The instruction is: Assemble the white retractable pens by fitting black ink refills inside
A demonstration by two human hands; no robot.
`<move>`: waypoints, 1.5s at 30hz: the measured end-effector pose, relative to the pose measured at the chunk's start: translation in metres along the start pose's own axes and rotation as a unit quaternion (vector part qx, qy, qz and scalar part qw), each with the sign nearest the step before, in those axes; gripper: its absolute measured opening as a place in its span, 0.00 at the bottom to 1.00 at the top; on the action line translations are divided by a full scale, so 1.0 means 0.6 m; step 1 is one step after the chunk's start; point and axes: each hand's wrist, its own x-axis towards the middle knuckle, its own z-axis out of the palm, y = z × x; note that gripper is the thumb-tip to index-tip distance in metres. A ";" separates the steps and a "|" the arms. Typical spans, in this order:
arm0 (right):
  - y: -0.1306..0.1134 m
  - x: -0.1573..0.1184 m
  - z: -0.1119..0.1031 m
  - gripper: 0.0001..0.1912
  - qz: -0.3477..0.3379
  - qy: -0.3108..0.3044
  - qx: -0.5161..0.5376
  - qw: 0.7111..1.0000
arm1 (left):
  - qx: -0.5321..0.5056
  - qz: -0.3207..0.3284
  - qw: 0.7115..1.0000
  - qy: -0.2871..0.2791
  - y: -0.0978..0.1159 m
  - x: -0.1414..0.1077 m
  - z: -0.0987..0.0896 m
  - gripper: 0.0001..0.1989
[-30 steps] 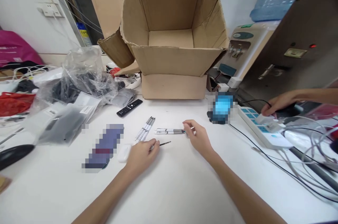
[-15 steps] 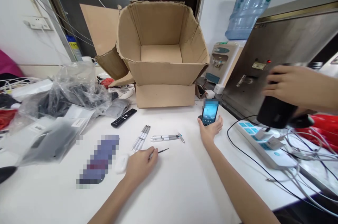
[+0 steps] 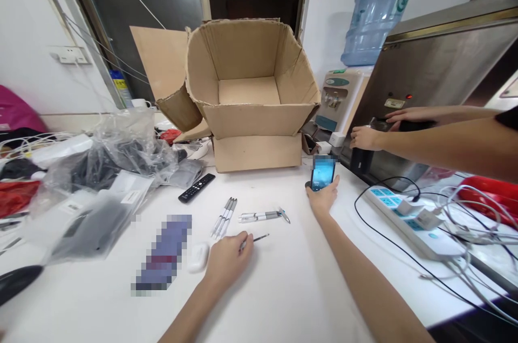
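Note:
My left hand [image 3: 230,255] rests on the white table, its fingers closed on a thin pen refill [image 3: 261,237] whose dark tip points right. Beside it lies a white earbud case [image 3: 198,256]. Just beyond are several grey-and-white pens [image 3: 224,217] side by side and more pens [image 3: 259,216] lying crosswise. My right hand [image 3: 324,197] is wrapped round the lower part of a phone [image 3: 322,173] with a lit blue screen, which stands tilted up toward me. Part of the phone's top and a long bluish item [image 3: 164,251] to the left are pixelated.
An open cardboard box [image 3: 259,151] stands at the back. Left are a remote [image 3: 196,187] and plastic-bagged items [image 3: 97,213]. A power strip [image 3: 416,224] with tangled cables lies right. Another person's hands [image 3: 368,137] hold dark objects near a metal cabinet [image 3: 441,57] and water dispenser [image 3: 342,95].
The other person's hands have moved left and away with the dark objects, toward the cabinet. The view has shifted slightly. My hands keep their places at the refill and the phone.

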 end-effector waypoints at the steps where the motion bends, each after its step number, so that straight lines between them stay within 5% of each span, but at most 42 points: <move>1: -0.001 -0.003 -0.001 0.54 -0.007 -0.009 0.001 1.000 | 0.000 0.003 1.000 -0.001 0.000 0.000 0.001 0.18; 15: -0.020 -0.034 0.026 0.61 -0.073 -0.074 0.005 0.995 | 0.009 -0.003 1.000 -0.001 -0.004 0.003 0.003 0.18; 19: -0.025 -0.053 0.014 0.52 -0.097 0.019 -0.012 0.995 | 0.010 -0.012 1.000 0.000 -0.010 0.006 0.005 0.18; 22: -0.027 -0.076 -0.004 0.38 -0.153 0.032 0.032 0.987 | 0.004 -0.020 1.000 0.004 -0.014 0.009 0.005 0.18; 25: -0.031 -0.106 -0.024 0.25 -0.212 -0.093 0.088 0.969 | -0.004 -0.027 1.000 0.008 -0.015 0.011 0.002 0.18; 30: -0.062 -0.168 -0.050 0.24 -0.293 -0.297 0.114 0.902 | -0.014 -0.042 0.999 0.017 -0.015 0.011 -0.003 0.19; 33: -0.078 -0.183 -0.062 0.18 -0.321 -0.332 0.090 0.882 | -0.018 -0.035 0.999 0.024 -0.016 0.011 -0.004 0.19; 37: -0.067 -0.152 -0.067 0.12 -0.266 -0.332 -0.029 0.904 | -0.026 -0.052 0.998 0.027 -0.019 0.012 -0.006 0.19; 45: -0.033 -0.096 -0.069 0.12 -0.249 -0.437 -0.086 0.860 | -0.028 -0.050 0.998 0.029 -0.015 0.011 -0.003 0.20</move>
